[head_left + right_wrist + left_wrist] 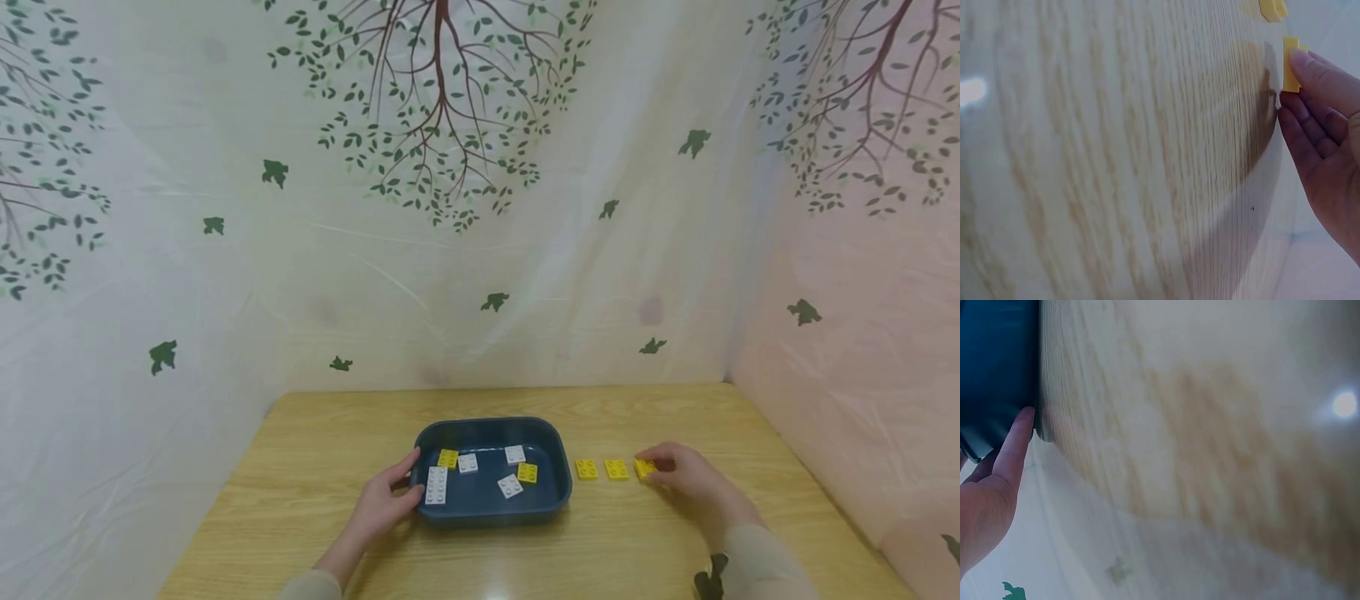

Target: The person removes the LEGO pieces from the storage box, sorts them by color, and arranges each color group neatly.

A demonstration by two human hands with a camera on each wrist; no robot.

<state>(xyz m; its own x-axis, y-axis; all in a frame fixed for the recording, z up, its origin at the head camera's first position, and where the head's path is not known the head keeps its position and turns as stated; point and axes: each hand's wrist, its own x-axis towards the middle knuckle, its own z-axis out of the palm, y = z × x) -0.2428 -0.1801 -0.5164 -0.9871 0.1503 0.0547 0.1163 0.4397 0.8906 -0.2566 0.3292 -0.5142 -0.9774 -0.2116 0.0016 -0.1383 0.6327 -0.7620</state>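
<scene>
Place: some kind of screened-off work nook, can't tell if it's in a home or a lab tbh
Desk: pale yellowish wood-grain desk (322, 442), glossy enough to bounce back a bright white light spot (1344, 404)
Backdrop: creased, shiny whitish sheet (420, 275), printed with brown-branched, green-leafed trees (441, 58) and dark green bird-like shapes (275, 172)
Sides: pale grey-white left sheet (97, 367) and pinkish right sheet (847, 392), basically boxing it in

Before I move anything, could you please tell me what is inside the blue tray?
The blue tray holds two yellow bricks, three small white bricks and one longer white brick. What lies directly beneath them is covered, hidden from view.
</scene>
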